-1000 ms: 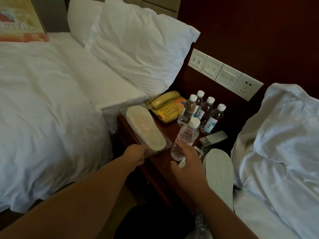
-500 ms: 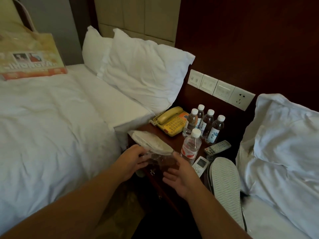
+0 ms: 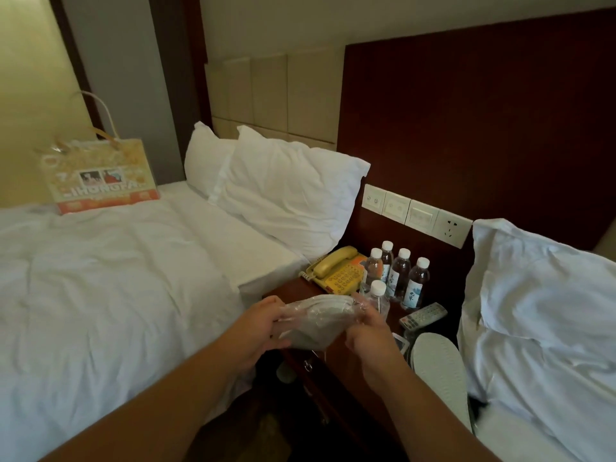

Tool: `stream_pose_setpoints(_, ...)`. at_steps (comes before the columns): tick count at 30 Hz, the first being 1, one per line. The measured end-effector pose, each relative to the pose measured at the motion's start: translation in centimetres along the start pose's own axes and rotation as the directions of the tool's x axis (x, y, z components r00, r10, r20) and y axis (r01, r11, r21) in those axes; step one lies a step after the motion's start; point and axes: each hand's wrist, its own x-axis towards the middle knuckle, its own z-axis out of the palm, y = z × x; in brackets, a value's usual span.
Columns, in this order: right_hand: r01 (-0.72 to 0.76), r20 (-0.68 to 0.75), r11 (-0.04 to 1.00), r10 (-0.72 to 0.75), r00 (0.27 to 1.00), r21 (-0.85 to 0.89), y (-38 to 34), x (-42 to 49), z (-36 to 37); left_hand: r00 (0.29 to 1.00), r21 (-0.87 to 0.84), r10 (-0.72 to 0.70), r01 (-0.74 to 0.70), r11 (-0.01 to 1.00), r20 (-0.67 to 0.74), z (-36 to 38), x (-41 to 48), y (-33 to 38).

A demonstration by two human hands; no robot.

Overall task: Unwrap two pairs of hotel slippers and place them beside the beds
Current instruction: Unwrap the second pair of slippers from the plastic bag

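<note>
- While a paper gift bag [image 3: 100,176] stands on the far side of the left bed [image 3: 100,295], 2 white pillows [image 3: 283,191] lean against its padded headboard.
- Between the 2 beds, the left hand [image 3: 263,328] grips one end of the wrapped slippers [image 3: 316,320], its fingers curled round the plastic.
- The pack is a pale grey-white pair pressed flat together inside clear, crinkled film that catches the light. It is held in the air above the front edge of the dark wooden nightstand [image 3: 333,378] and sags slightly in the middle.
- The right hand [image 3: 370,338] pinches the film at the pack's other end, with thumb and fingertips closed on the wrapper.
- Behind the hands, a yellow telephone [image 3: 336,271], 5 white-capped water bottles [image 3: 400,275] and a remote control [image 3: 423,315] sit on the nightstand.
- A row of 4 switch and socket plates [image 3: 416,215] runs along the dark wall panel above them.
- A loose slipper [image 3: 440,371] lies sole up, showing a ribbed white tread, at the nightstand's right front corner and against the edge of the right bed [image 3: 540,311], which is covered in rumpled white bedding.
</note>
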Motion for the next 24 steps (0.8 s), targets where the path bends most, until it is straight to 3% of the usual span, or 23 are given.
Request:
stream_pose_setpoints(2, 0.102, 0.075, 0.986, -0.093, 0.993, -0.130, -0.8, -0.8, 0.1, 0.999, 0.012, 0.035, -0.035, 0.999, 0.030, 0.1, -0.9, 1.2)
stream_pose_setpoints(4, 0.154, 0.094, 0.976, -0.141, 0.986, -0.154, -1.8, -1.5, 0.3, 0.999, 0.009, 0.045, -0.045, 0.999, 0.021, 0.3, -1.8, 2.7)
stream_pose_setpoints(11, 0.186, 0.114, 0.982, -0.189, 0.975, 0.036, -7.2, -4.2, 1.5, 0.979, -0.084, 0.196, -0.200, 0.976, -0.061, 0.8, -3.9, 6.4)
stream_pose_setpoints(14, 0.167, 0.111, 0.983, -0.175, 0.978, 0.082, -9.5, -5.2, 2.1, 0.924, 0.159, 0.344, -0.319, 0.934, -0.165, 0.8, -4.8, 6.9)
stream_pose_setpoints(17, 0.170, 0.130, 0.982, -0.179, 0.975, 0.078, -11.5, -6.0, 2.9, 0.898, 0.427, 0.429, -0.353, 0.833, -0.096, 0.4, -5.4, 6.9)
stream_pose_setpoints(21, 0.192, 0.191, 0.980, -0.199, 0.961, 0.055, -13.8, -7.2, 4.1, 0.921, 0.492, 0.389, -0.355, 0.795, 0.036, -0.2, -5.5, 8.3)
stream_pose_setpoints(24, 0.216, 0.252, 0.976, -0.212, 0.944, 0.010, -15.3, -7.9, 4.6, 0.921, 0.495, 0.386, -0.361, 0.791, 0.056, -0.5, -5.9, 9.9)
